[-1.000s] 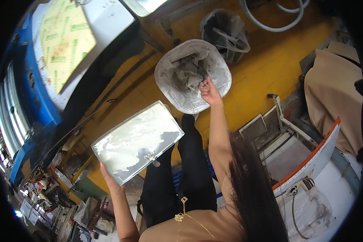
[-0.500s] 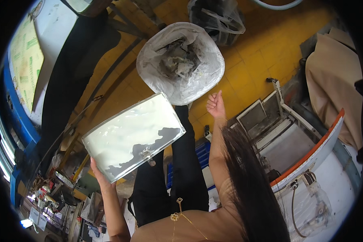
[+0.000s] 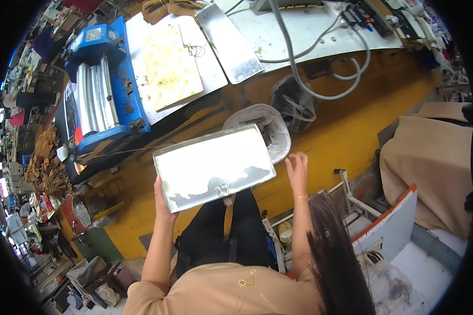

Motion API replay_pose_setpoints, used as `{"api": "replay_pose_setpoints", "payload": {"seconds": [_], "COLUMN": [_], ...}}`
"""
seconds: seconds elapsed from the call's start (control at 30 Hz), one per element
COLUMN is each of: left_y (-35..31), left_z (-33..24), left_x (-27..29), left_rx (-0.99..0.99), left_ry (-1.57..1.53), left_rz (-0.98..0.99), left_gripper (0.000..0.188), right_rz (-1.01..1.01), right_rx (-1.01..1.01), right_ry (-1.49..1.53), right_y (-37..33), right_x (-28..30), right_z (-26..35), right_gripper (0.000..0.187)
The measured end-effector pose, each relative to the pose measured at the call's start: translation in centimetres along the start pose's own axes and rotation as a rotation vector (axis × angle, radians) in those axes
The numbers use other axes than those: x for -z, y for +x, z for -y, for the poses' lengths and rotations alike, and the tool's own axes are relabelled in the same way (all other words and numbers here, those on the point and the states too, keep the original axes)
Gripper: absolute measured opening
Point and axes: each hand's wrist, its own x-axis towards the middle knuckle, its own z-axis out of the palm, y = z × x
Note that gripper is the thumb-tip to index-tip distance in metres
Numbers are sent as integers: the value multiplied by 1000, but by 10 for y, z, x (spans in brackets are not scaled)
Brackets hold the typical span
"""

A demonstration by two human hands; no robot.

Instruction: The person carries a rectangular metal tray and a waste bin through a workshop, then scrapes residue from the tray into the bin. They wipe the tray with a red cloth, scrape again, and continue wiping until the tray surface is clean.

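Note:
My left hand (image 3: 163,202) grips the near left corner of a shallow rectangular metal tray (image 3: 249,185), thumb up along its side. A glossy white coating (image 3: 210,160) covers most of the tray, leaving a grey patch along the near edge. Something small and clumped, partly lost in glare, sits at that edge. To the right of the tray, my right hand (image 3: 298,168) is held out with nothing in it, thumb and fingers apart. Just beyond it stands a bin (image 3: 279,137) lined with a white bag, partly hidden behind the tray.
A blue roller machine (image 3: 127,86) stands at the left. Beside it a white worktable (image 3: 315,42) carries a metal sheet (image 3: 228,44), a yellowish board (image 3: 171,68) and a grey hose (image 3: 294,68). A dark bag (image 3: 294,105) sits behind the bin. Tan material (image 3: 431,168) drapes at the right.
The view has lifted, bringing the worktable and roller machine into sight. The tray stays in my left hand and now covers part of the bin. My right hand's fingers have loosened from a curl.

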Motion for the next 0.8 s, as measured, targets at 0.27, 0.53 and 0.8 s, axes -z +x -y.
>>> {"api": "replay_pose_setpoints", "payload": {"seconds": [0.27,0.53,0.8], "left_y": [-31,-5,92], "left_z": [-32,-41,-55], "left_x": [-14,-60,-95], "left_rx": [-121,-73,-20], "left_ry": [-251,-548,-692], "left_rz": [241,257,503], "left_gripper": [67,50,38], "right_rz": [-160,-83,-72], "right_rx": [705,636,276], "right_ry": [-182,-194,144], "right_y": [44,7,-22], "right_x": [139,185,166], "right_z": [171,206,199], "right_gripper": [21,43,53]}}
